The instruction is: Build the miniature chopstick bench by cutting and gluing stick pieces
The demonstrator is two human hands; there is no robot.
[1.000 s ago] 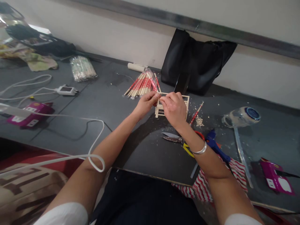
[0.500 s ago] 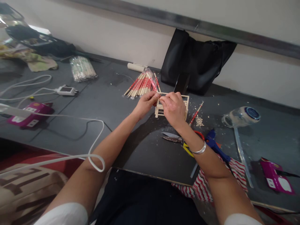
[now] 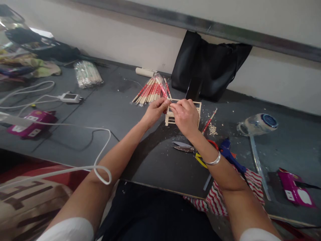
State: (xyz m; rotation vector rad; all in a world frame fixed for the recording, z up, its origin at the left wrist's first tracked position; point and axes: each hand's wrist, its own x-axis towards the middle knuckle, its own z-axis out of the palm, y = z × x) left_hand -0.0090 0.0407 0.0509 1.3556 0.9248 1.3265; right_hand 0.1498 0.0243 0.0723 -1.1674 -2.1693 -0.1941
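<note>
A small frame built of wooden sticks [image 3: 198, 107] stands on the dark table [image 3: 120, 110], partly hidden behind my hands. My left hand [image 3: 155, 111] pinches the frame's left corner with closed fingers. My right hand [image 3: 185, 116] is closed over the frame's top rail, thumb and fingers pinching a thin stick. A silver bangle circles my right wrist. A fanned bundle of red-and-tan chopsticks [image 3: 151, 90] in clear wrap lies just beyond my left hand.
Scissors [image 3: 184, 147], a blue glue gun [image 3: 230, 155] and a striped cloth [image 3: 225, 194] lie near my right forearm. A black bag [image 3: 210, 63] leans on the wall. A tape dispenser [image 3: 258, 124], magenta boxes [image 3: 30, 122], white cables [image 3: 75, 127] and a stick pack [image 3: 87, 73] lie around.
Nearly nothing differs. My hands stay pinched on the stick frame; the view has shifted very slightly.
</note>
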